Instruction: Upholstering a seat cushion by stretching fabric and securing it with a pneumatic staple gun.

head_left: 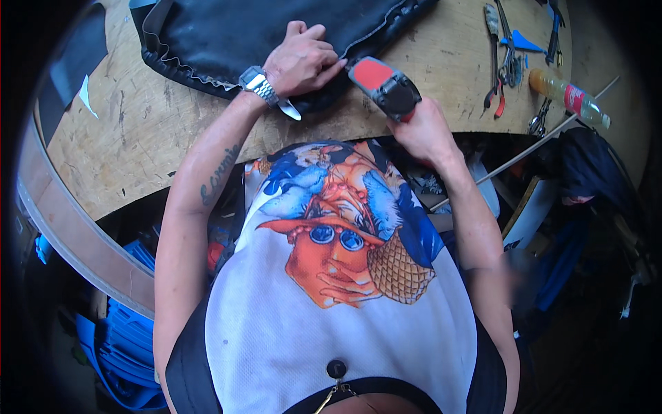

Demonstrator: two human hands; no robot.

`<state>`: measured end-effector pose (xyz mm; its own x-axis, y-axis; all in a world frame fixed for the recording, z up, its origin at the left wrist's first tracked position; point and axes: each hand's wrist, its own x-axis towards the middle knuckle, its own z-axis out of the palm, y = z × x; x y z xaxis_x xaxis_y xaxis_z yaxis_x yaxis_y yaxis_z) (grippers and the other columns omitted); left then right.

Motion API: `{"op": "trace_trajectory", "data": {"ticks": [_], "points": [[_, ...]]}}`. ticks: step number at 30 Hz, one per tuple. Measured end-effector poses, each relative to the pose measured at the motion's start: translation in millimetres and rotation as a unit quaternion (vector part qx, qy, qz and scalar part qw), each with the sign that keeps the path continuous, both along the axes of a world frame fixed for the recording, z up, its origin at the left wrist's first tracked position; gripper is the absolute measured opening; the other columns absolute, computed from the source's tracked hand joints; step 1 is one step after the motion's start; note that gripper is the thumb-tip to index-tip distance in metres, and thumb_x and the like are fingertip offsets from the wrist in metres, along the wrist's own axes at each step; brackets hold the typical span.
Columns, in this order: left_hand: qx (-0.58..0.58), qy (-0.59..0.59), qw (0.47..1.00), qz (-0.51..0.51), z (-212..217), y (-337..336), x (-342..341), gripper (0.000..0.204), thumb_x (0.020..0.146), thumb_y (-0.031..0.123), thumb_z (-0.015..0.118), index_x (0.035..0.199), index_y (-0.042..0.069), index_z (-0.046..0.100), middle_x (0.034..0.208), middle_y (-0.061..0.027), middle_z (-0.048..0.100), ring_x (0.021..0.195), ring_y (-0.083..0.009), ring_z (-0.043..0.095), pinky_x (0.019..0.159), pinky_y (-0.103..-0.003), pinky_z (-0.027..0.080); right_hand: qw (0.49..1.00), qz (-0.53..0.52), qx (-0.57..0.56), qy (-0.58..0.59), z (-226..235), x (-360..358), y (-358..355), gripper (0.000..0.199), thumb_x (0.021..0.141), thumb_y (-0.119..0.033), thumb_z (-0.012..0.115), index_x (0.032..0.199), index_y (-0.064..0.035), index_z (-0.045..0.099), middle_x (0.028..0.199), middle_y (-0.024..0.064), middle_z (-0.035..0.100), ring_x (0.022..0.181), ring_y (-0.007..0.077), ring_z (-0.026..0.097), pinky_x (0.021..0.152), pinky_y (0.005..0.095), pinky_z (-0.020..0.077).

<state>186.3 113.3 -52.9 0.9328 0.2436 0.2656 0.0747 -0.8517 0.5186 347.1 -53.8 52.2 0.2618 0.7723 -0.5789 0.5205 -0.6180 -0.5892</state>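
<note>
Cover (221, 38): one, black, smooth and faintly glossy like leather or vinyl, its rim puckered into small folds with a ragged grey edge; it lies on the far side of the table (138, 148), left of centre. From the left, one broad curved strip (72, 231) bends past the table's scuffed plain wood, where one pointed white scrap (87, 95) lies. The left hand (301, 63), one metal-linked watch (258, 84) at its wrist, rests at the cover's near edge, fingers curled, the index reaching rightward; whether its grip pinches the material I cannot tell. One red-and-grey tool (381, 84) hangs just beside that fingertip. The right hand (429, 131) has its grip wrapped firmly around the tool. Further right are several overlapping metal hand tools (492, 19), one flat blue triangle (525, 42) and one clear bottle (574, 101), red-labelled, holding amber liquid.
</note>
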Motion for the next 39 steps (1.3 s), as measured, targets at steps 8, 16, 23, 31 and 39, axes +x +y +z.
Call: {"op": "trace_trajectory", "data": {"ticks": [8, 16, 23, 31, 39], "points": [[0.014, 0.048, 0.998, -0.046, 21.2, 2.4, -8.5, 0.033, 0.089, 0.032, 0.059, 0.068, 0.007, 0.055, 0.071, -0.0038, 0.048, 0.081, -0.0219, 0.045, 0.081, -0.037, 0.032, 0.984, -0.127, -0.015, 0.125, -20.9, 9.5, -51.1, 0.028, 0.076, -0.015, 0.068, 0.099, 0.0003, 0.064, 0.083, 0.0105, 0.068, 0.076, 0.0187, 0.063, 0.073, 0.0326, 0.0489], [-0.025, -0.003, 0.993, -0.119, 0.3, 8.0, -24.4, 0.031, 0.086, 0.013, 0.061, 0.058, 0.007, 0.049, 0.066, -0.0043, 0.045, 0.076, -0.0218, 0.045, 0.082, -0.037, 0.034, 0.979, -0.065, 0.191, 0.02, -14.5, -19.3, -67.2, 0.032, 0.075, -0.011, 0.072, 0.104, -0.0007, 0.064, 0.091, 0.0123, 0.07, 0.087, 0.0202, 0.068, 0.077, 0.0316, 0.0513], [-0.037, -0.036, 0.991, -0.122, -3.7, 10.0, -27.6, 0.031, 0.085, 0.011, 0.062, 0.057, 0.006, 0.05, 0.065, -0.0046, 0.043, 0.076, -0.0212, 0.045, 0.083, -0.037, 0.034, 0.986, -0.061, 0.155, 0.012, -19.1, -35.8, -59.2, 0.028, 0.07, -0.006, 0.072, 0.095, -0.0001, 0.064, 0.08, 0.0166, 0.067, 0.077, 0.028, 0.069, 0.067, 0.0331, 0.0529], [-0.003, -0.045, 0.995, -0.087, -1.1, 8.3, -28.3, 0.029, 0.084, 0.015, 0.063, 0.057, 0.007, 0.054, 0.064, -0.0039, 0.045, 0.076, -0.0201, 0.045, 0.079, -0.036, 0.033, 0.986, -0.05, 0.158, -0.017, -15.7, -37.3, -40.2, 0.03, 0.069, -0.003, 0.07, 0.098, -0.0015, 0.063, 0.081, 0.0174, 0.067, 0.08, 0.0307, 0.068, 0.07, 0.0344, 0.0532], [-0.002, -0.046, 0.995, -0.089, -3.9, 7.3, -29.2, 0.029, 0.083, 0.015, 0.063, 0.057, 0.008, 0.054, 0.063, -0.0037, 0.045, 0.075, -0.0196, 0.045, 0.077, -0.036, 0.033, 0.997, -0.066, 0.023, -0.019, -6.1, -40.9, -24.0, 0.037, 0.068, -0.003, 0.069, 0.105, -0.0032, 0.062, 0.088, 0.0194, 0.067, 0.09, 0.0338, 0.066, 0.077, 0.0371, 0.0525]]}}
